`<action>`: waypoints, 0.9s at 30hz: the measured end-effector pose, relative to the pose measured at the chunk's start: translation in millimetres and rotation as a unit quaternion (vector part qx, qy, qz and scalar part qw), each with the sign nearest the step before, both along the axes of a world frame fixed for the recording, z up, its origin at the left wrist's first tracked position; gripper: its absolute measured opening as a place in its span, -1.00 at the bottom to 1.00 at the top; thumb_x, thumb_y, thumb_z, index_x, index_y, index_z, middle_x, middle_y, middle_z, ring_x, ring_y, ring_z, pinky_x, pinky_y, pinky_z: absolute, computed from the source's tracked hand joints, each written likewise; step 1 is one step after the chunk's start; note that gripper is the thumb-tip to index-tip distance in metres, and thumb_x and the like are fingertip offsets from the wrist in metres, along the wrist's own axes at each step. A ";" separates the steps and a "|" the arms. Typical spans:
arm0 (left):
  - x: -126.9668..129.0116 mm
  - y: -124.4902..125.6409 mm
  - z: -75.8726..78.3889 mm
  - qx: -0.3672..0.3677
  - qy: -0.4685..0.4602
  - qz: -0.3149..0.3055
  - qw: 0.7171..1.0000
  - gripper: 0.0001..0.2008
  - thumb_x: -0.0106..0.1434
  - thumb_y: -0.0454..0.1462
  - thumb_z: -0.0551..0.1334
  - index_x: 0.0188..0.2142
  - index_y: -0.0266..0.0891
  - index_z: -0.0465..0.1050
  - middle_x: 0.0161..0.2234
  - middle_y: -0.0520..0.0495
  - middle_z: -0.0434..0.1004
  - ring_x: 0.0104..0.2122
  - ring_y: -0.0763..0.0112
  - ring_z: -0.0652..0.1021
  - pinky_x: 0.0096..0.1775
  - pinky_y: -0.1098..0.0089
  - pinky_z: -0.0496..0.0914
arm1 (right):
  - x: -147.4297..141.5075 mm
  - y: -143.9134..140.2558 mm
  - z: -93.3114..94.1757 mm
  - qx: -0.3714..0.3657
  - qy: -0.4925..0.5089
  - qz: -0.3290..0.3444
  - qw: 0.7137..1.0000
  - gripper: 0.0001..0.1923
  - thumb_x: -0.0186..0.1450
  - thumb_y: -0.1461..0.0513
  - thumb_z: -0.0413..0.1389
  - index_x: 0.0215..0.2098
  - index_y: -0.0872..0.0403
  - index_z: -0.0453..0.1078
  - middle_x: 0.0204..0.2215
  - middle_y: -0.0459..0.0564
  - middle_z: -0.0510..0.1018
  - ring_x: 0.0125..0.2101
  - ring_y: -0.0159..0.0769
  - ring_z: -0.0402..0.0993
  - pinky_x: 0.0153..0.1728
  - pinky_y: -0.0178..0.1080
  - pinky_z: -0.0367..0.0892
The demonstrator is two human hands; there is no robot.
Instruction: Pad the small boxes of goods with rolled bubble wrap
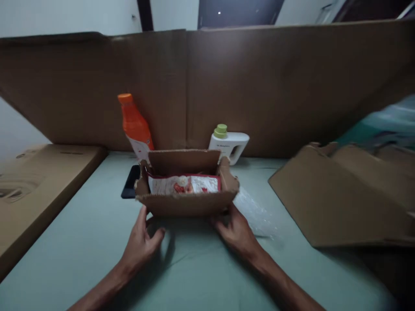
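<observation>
An open cardboard box (184, 205) with ragged flaps is in the middle, in front of me. Inside it lies a white and red printed packet (184, 184). My left hand (142, 242) is at the box's near left corner; its fingers reach to the corner and its thumb stands apart from the cardboard. At the near right corner, my right hand (238, 231) has its fingers partly hidden behind the box and its thumb by the lower front edge. Clear plastic wrap (254, 216) lies just right of the box.
Behind the box stand an orange bottle (136, 125) and a white jug with a green cap (228, 144). A dark phone (130, 183) lies at left. A flat carton (48, 185) is far left, and folded cardboard (343, 198) is right. A tall cardboard panel (259, 86) closes the back.
</observation>
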State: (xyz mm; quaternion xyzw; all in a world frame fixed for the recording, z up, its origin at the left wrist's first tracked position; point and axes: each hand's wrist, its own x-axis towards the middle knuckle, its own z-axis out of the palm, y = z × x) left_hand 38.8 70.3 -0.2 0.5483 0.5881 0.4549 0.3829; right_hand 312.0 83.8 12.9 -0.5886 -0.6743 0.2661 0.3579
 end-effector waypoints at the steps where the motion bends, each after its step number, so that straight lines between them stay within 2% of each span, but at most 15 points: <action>1: 2.9 13.5 3.9 0.011 -0.007 -0.015 1.000 -0.23 0.11 -0.14 0.30 0.28 -0.21 0.13 0.23 -0.28 0.31 0.15 0.06 0.45 0.15 0.10 0.40 | 2.4 7.8 4.4 -0.002 0.005 0.006 1.000 -0.42 0.20 0.18 0.08 0.18 0.13 0.29 0.02 0.20 0.55 -0.06 0.02 0.53 -0.05 0.01 0.46; 4: 2.6 32.4 3.8 0.015 -0.037 -0.036 0.999 -0.10 0.11 -0.13 0.31 0.38 -0.14 -0.04 0.34 -0.29 0.15 0.28 0.01 0.31 0.20 0.04 0.34 | 23.5 10.2 13.1 0.036 -0.039 0.025 0.998 -0.35 0.26 0.15 0.08 0.30 0.07 0.19 0.20 0.19 0.43 0.12 0.00 0.43 0.08 0.04 0.39; 7: -13.0 14.4 -6.2 -0.019 -0.025 -0.013 0.999 -0.01 0.08 -0.12 0.37 0.41 -0.07 -0.08 0.38 -0.28 0.11 0.32 -0.06 0.26 0.25 -0.05 0.25 | 61.8 -12.8 9.6 0.075 -0.180 0.017 0.981 -0.39 0.28 0.11 0.13 0.28 0.00 0.27 0.30 0.15 0.32 0.28 0.05 0.23 0.20 0.14 0.22; 9: -24.6 -11.2 -10.4 -0.036 -0.003 0.010 0.999 -0.08 0.08 -0.10 0.40 0.38 0.01 0.05 0.36 -0.22 0.19 0.30 -0.06 0.30 0.24 -0.04 0.26 | 90.6 -29.5 2.3 0.065 -0.265 -0.006 0.962 -0.41 0.23 0.12 0.17 0.23 0.00 0.35 0.28 0.16 0.36 0.29 0.10 0.20 0.20 0.18 0.19; 11: -31.3 -38.8 -10.0 -0.038 0.016 0.016 0.999 -0.24 0.09 -0.07 0.40 0.28 0.04 0.27 0.32 -0.16 0.27 0.26 -0.07 0.35 0.16 0.02 0.38 | 115.5 -41.1 -3.2 0.034 -0.302 -0.050 0.952 -0.52 0.22 0.16 0.13 0.11 0.03 0.45 0.17 0.20 0.48 0.22 0.13 0.32 0.14 0.21 0.24; 13: -30.9 -63.0 -6.3 -0.036 0.026 0.006 0.999 -0.44 0.12 -0.03 0.37 0.12 -0.01 0.47 0.28 -0.15 0.35 0.25 -0.08 0.37 0.09 0.08 0.46 | 131.3 -49.1 -1.4 0.001 -0.274 -0.102 0.956 -0.63 0.27 0.17 0.03 -0.02 0.04 0.53 0.02 0.19 0.61 0.07 0.10 0.49 0.06 0.19 0.33; 15: -24.3 -81.9 -2.5 -0.038 0.016 -0.018 0.999 -0.57 0.17 0.01 0.32 -0.01 -0.07 0.57 0.21 -0.15 0.44 0.23 -0.04 0.40 0.12 0.09 0.44 | 134.7 -58.9 9.0 -0.018 -0.186 -0.148 0.971 -0.63 0.31 0.11 -0.01 -0.10 0.05 0.56 -0.11 0.15 0.67 -0.08 0.04 0.58 -0.03 0.10 0.42; 17: -13.4 -95.9 -0.2 -0.060 -0.017 -0.059 0.996 -0.60 0.23 0.03 0.26 -0.05 -0.10 0.59 0.12 -0.15 0.52 0.17 0.04 0.46 0.16 0.11 0.40 | 124.3 -75.4 23.5 -0.027 -0.072 -0.171 0.982 -0.58 0.31 0.00 0.04 -0.12 0.08 0.57 -0.18 0.11 0.68 -0.19 -0.01 0.61 -0.12 -0.01 0.49; 19: 0.2 -106.1 0.3 -0.104 -0.062 -0.122 0.985 -0.56 0.23 0.05 0.25 -0.03 -0.12 0.59 0.07 -0.18 0.56 0.09 0.08 0.53 0.15 0.15 0.41 | 101.5 -98.6 34.4 -0.037 0.025 -0.166 0.985 -0.53 0.28 -0.08 0.09 -0.12 0.10 0.57 -0.25 0.08 0.68 -0.24 -0.06 0.61 -0.20 -0.09 0.51; 22: 23.9 -117.3 0.3 -0.160 -0.125 -0.205 0.957 -0.47 0.19 0.06 0.30 0.05 -0.17 0.53 0.13 -0.26 0.51 0.10 0.04 0.52 0.13 0.14 0.42 | 52.9 -136.7 34.5 -0.044 0.050 -0.126 0.990 -0.60 0.30 -0.04 0.12 -0.12 0.06 0.57 -0.26 0.06 0.68 -0.26 -0.10 0.60 -0.23 -0.14 0.51; 25: 46.9 -125.3 0.5 -0.181 -0.230 -0.227 0.929 -0.24 0.08 0.06 0.41 0.20 -0.20 0.36 0.19 -0.33 0.42 0.15 -0.01 0.47 0.13 0.12 0.40 | 3.7 -164.1 21.0 -0.036 -0.024 0.002 0.999 -0.71 0.31 0.08 0.16 -0.08 -0.01 0.57 -0.19 0.05 0.69 -0.22 -0.08 0.57 -0.13 -0.08 0.46; 27: 56.5 -129.5 -0.1 -0.204 -0.302 -0.236 0.901 -0.16 0.02 0.08 0.45 0.19 -0.26 0.33 0.12 -0.35 0.47 0.09 -0.01 0.51 0.07 0.15 0.43 | -21.0 -173.4 12.6 -0.055 -0.033 0.100 0.993 -0.74 0.35 0.12 0.12 -0.06 -0.04 0.57 -0.19 0.03 0.68 -0.21 -0.09 0.56 -0.10 -0.06 0.44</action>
